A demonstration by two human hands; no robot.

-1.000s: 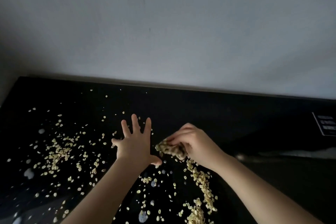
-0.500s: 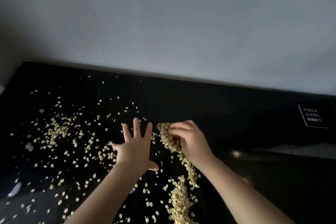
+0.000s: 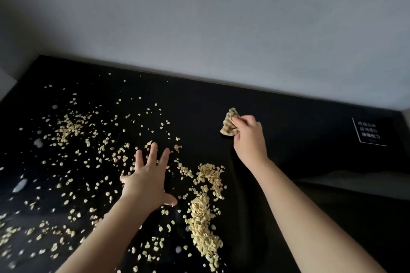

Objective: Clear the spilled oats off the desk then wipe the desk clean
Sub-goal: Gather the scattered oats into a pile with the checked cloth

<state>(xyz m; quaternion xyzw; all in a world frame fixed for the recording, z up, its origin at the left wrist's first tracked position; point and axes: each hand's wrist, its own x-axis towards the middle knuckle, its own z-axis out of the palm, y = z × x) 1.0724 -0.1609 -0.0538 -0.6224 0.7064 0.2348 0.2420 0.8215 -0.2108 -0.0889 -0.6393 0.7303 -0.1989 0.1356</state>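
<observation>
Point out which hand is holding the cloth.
The right hand: its fingers pinch the crumpled patterned cloth at the far side of the desk. The left hand is spread open among the oats, holding nothing.

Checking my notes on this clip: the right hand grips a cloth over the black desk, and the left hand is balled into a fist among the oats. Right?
Not quite. The head view shows the left hand open, fingers spread, among the oats. The right hand does grip the cloth over the black desk.
</observation>
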